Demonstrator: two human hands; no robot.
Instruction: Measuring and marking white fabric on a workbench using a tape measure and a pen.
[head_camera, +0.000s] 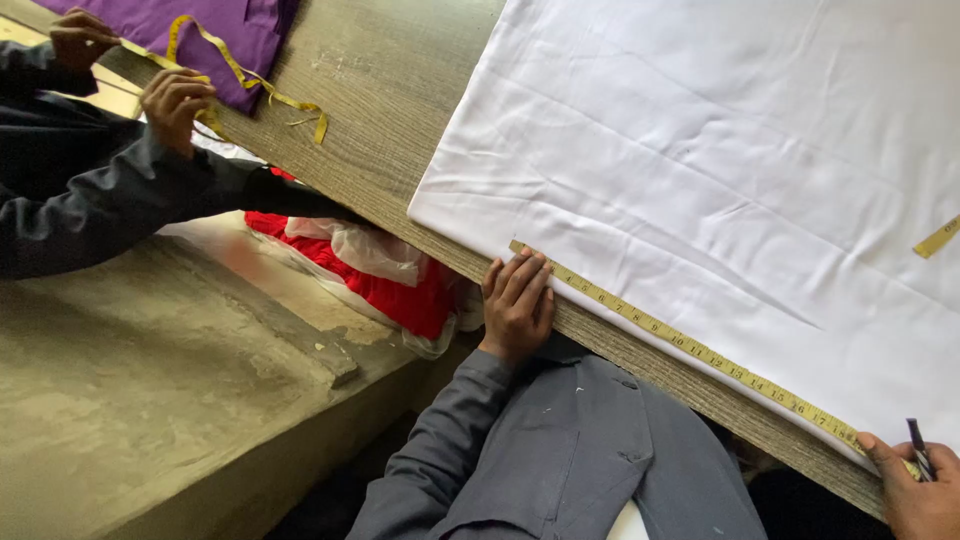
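left hand (517, 303) flat on the table edge, fingers spread and pressing down the near end of a yellow measuring tape (690, 347). the tape runs straight along the lower edge of the white cloth (720, 170), lying right on the hem line, from the left hand all the way to the right hand (918, 490) at the bottom right corner. right hand is closed around a dark pen (920, 448), thumb pinning the far end of the tape against the cloth; the pen stands up between the fingers, tip hidden. the white cloth is spread flat over the grey wooden table (390, 90), a few soft creases across it, and a short bit of another yellow tape (937, 238) peeks in at the right edge.

over at the top left, another person in dark sleeves has both hands (175, 100) on a second yellow tape (245, 80) laid over a purple cloth (200, 25) on the same table, well apart from the white one.

below the table edge, between the two people, a clear plastic bag (370, 255) sits on the concrete ledge (150, 380), open at the top, stuffed with red fabric (400, 295); how full it is, i can't tell, the table hides its far side.
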